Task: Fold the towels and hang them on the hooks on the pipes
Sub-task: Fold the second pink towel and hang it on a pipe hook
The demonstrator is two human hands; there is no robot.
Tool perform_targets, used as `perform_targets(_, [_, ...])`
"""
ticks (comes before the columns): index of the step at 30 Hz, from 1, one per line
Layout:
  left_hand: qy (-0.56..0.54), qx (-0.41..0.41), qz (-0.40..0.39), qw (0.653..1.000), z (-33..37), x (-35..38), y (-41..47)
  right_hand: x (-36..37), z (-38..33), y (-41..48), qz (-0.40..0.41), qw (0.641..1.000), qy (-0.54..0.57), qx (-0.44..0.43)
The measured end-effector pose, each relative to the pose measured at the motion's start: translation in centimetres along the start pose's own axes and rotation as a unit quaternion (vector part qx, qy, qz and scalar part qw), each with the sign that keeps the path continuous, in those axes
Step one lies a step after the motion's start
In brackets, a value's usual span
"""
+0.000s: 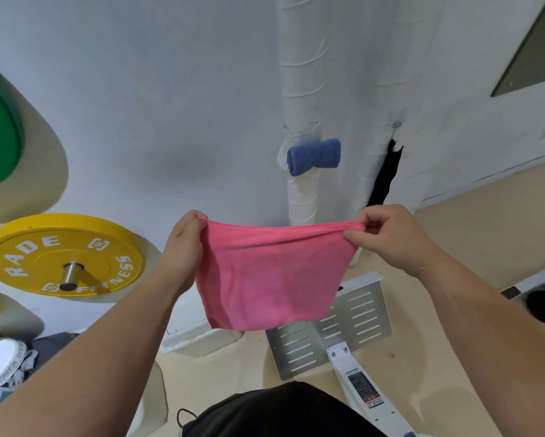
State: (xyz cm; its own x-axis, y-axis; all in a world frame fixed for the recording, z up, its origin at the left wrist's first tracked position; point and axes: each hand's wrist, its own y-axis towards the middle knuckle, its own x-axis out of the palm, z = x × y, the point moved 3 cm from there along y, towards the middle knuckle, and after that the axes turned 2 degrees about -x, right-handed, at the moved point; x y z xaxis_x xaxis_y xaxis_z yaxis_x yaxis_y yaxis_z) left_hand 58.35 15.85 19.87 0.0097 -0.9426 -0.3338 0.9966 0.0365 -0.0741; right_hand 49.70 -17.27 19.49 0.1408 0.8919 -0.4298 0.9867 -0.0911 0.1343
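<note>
We begin with the white tape-wrapped left pipe rising at 12 o'clock and its twin, the white wrapped right pipe, at 1 o'clock, both against the wall. At 9 o'clock sits a yellow round weight plate. Below the pipes the pink cloth towel hangs in the air at centre. Its stretched top edge, the long axis, runs from 9 to 3 o'clock, and layers bunched along that edge suggest it is already doubled. A blue rolled towel is already on the left pipe, and a black limp cloth droops from the right pipe. Both pipes lie at 12 to 1 o'clock from the hands, beyond the towel. The left hand clenches the towel's 9 o'clock corner with curled fingers. The right hand pinches the 3 o'clock corner and is, we judge, the nearer one to the right pipe.
</note>
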Motion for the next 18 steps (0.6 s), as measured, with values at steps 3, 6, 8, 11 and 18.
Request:
perform_targets(3, [-0.035, -0.006, 0.0, 0.999, -0.3, 0.3, -0.2, -0.2, 0.2, -0.8, 0.032, 0.994, 0.102, 0.025])
perform_targets(6, [-0.09, -0.017, -0.014, 0.996, -0.7, 0.1, -0.2, -0.6, 0.3, -1.6, 0.066, 0.98, 0.18, 0.05])
perform_targets(8, [-0.112, -0.023, -0.024, 0.993, -0.9, -0.2, 0.0, -0.8, 0.5, -2.0, 0.077, 0.97, 0.215, 0.082])
perform_targets(11, [-0.1, -0.018, -0.042, 0.994, -0.9, -0.5, 0.2, -0.6, 1.2, -2.3, 0.092, 0.967, 0.194, 0.135])
perform_targets(18, [-0.056, -0.052, -0.051, 0.996, -1.2, 0.2, -0.1, 0.6, 1.3, -2.8, 0.157, 0.945, 0.19, 0.217])
